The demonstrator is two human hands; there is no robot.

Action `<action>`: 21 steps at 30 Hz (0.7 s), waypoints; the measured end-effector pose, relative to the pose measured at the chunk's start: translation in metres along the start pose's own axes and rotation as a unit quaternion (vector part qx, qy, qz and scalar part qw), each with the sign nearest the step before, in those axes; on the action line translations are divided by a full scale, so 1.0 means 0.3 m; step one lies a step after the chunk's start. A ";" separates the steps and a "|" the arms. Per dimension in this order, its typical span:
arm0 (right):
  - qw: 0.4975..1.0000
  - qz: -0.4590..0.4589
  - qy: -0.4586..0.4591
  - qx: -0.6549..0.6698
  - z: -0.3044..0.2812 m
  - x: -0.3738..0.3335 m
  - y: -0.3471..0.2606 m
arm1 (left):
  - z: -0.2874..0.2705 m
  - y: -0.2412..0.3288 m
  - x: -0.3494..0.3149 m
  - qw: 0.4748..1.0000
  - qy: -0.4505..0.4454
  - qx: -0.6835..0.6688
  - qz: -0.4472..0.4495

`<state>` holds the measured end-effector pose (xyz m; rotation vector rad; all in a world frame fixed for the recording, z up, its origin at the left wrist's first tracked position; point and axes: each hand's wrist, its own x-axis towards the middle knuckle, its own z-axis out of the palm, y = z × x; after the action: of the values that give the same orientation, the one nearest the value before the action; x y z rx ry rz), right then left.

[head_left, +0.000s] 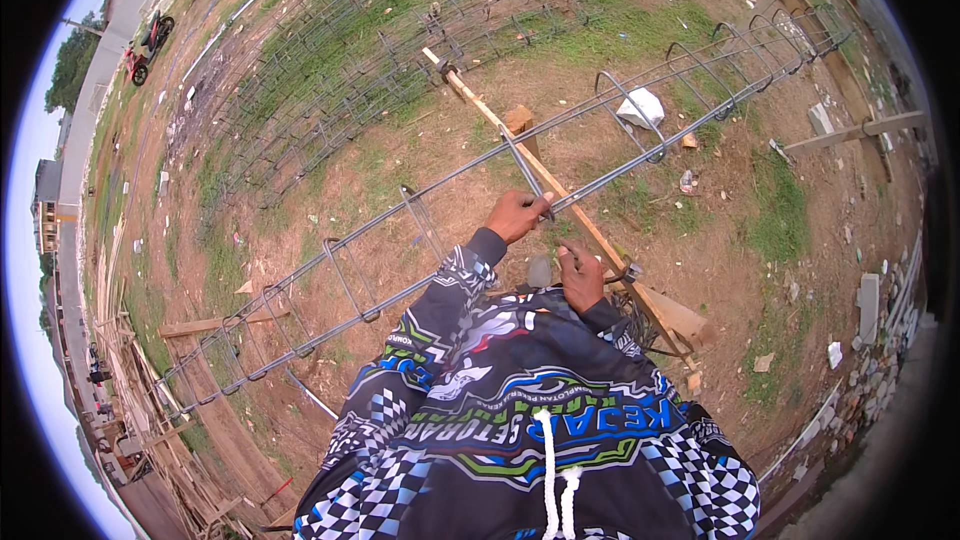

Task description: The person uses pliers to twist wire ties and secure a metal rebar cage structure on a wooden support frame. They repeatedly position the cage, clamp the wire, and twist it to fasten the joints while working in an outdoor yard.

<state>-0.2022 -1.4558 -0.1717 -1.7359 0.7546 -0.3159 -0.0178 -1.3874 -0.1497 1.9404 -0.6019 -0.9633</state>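
Note:
A long rebar cage (620,166), made of straight steel bars with bent stirrups around them, runs diagonally before me. It rests across a narrow wooden beam (475,105). My left hand (516,217) is closed at the near bars, its thumb and fingers pinching the lower end of a stirrup (528,168) beside the beam. Nearer to my body, my right hand (581,278) hovers just left of the beam, apart from the bars. Its fingers are curled in; whatever they hold, if anything, is too small to tell.
Dark wire (628,272) hangs over the beam's near end. More rebar cages (330,90) lie on the grass beyond. A white block (640,108) sits under the cage. Planks (130,380) are piled at left, rubble (870,380) lies at right, and a red motorbike (148,48) stands far left.

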 end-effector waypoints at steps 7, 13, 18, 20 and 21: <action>0.999 -0.019 -0.024 0.009 0.001 0.016 0.011 | 0.020 -0.036 0.023 0.999 0.023 -0.024 -0.008; 0.999 -0.009 -0.042 -0.005 -0.034 0.009 -0.064 | 0.030 -0.006 -0.012 0.997 0.075 0.006 0.016; 0.999 -0.025 -0.019 0.026 -0.003 -0.026 -0.062 | 0.019 -0.004 0.025 0.997 0.063 -0.039 -0.008; 0.999 -0.046 -0.009 0.015 0.001 -0.014 -0.056 | 0.031 -0.015 0.013 0.996 0.080 -0.048 0.009; 0.998 -0.054 -0.010 0.008 -0.015 -0.021 -0.079 | 0.027 -0.027 0.015 0.997 0.071 -0.031 0.010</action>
<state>-0.2018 -1.4522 -0.1470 -1.7665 0.6434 -0.3771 -0.0214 -1.3904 -0.1611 1.9259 -0.5032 -0.8136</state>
